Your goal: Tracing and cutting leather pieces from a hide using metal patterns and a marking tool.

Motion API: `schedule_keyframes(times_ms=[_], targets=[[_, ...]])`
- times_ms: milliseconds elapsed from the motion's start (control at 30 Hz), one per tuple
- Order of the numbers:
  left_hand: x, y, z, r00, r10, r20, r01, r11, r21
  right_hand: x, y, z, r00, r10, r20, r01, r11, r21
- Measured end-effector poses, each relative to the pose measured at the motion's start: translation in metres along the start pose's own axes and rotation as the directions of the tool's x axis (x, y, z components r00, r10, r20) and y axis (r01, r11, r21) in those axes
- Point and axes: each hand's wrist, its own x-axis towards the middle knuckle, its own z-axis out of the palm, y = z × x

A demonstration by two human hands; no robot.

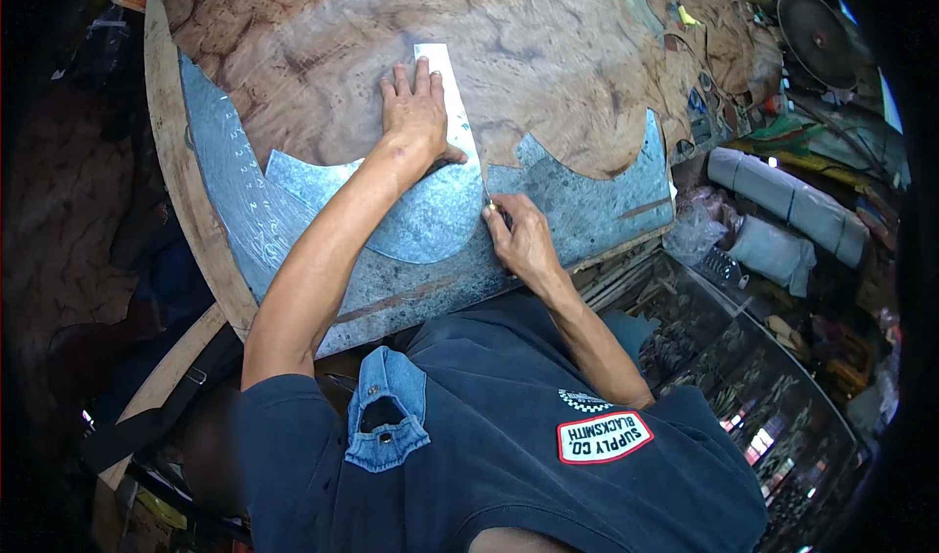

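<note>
A shiny metal template [423,222] with a rounded lower end and a long straight arm lies flat on a brown mottled hide-like sheet [313,74]. Its lower part reaches over a grey metal sheet [597,211] on the table. My left hand [415,115] presses down on the template's arm, fingers spread, thumb out toward its right edge. Beside that same edge, my right hand [524,238] is closed around a thin pointed tool [488,191]. The tool's tip meets the brown sheet along the template's edge; its handle is mostly hidden by my fingers.
A pale wooden edge strip [186,181] bounds the table on the left. Cut scraps of the brown sheet [704,49] lie at the far right. Beyond the table stand a round fan [818,39], white wrapped rolls [787,201] and a dark glass-topped surface [724,357].
</note>
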Motion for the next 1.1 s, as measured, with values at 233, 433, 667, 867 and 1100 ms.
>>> schedule_keyframes(times_ms=[233,433,667,867,1100], targets=[[0.003,0.001,0.004,1.000,0.012,-0.014,-0.012,1.000,-0.015,-0.034,0.000,0.015,0.996,0.088,-0.022,-0.087,0.995,0.043],[-0.005,0.001,0.002,1.000,0.009,-0.009,-0.010,1.000,-0.007,-0.053,-0.004,0.024,0.990,0.135,-0.034,-0.132,0.987,0.095],[-0.017,-0.004,-0.001,0.995,0.015,-0.097,-0.016,1.000,-0.014,-0.078,-0.010,0.022,0.981,0.194,0.008,-0.193,0.971,0.143],[-0.102,-0.023,0.060,0.841,0.057,-0.539,-0.228,0.939,-0.257,-0.082,-0.007,0.008,0.938,0.346,0.037,-0.329,0.846,0.420],[-0.241,0.003,0.128,0.785,-0.521,-0.336,-0.109,0.417,-0.902,-0.019,-0.035,0.001,0.990,0.136,0.022,-0.137,0.957,0.254]])
